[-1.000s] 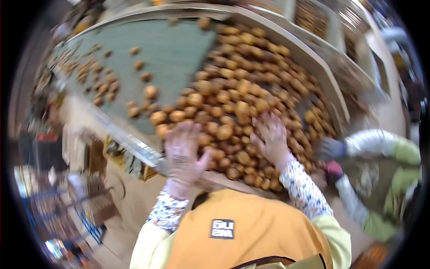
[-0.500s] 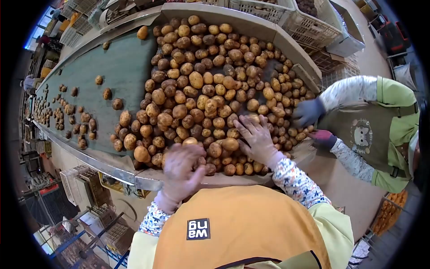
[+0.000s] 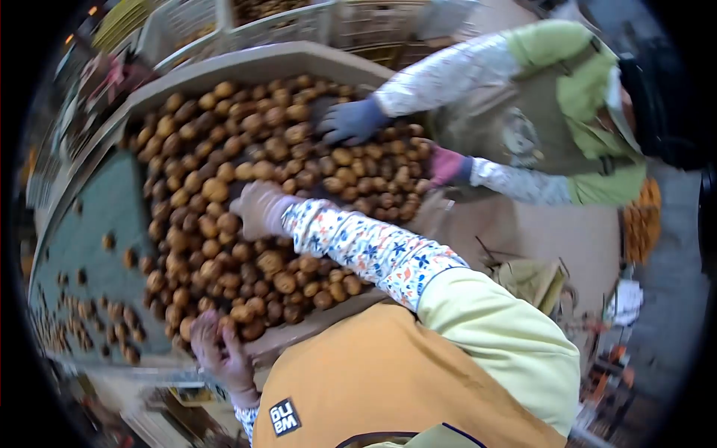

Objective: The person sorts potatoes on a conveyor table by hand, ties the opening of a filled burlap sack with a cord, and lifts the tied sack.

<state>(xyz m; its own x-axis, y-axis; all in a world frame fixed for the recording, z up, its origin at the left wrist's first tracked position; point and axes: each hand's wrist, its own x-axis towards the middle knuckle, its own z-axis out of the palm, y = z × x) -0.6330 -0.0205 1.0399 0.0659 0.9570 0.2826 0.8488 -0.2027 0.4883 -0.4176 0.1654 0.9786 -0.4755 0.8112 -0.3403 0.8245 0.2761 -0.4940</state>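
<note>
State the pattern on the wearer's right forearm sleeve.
The right forearm sleeve is white with a blue and orange floral print, clearest in the head view.

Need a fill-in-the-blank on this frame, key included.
Round brown potatoes lie scattered on the flat ____ belt.
The wearer's ____ hand reaches farther over the potatoes than their other hand.
The small dark square label sits on the wearer's ____ apron.

Missing words: green; right; orange.
</note>
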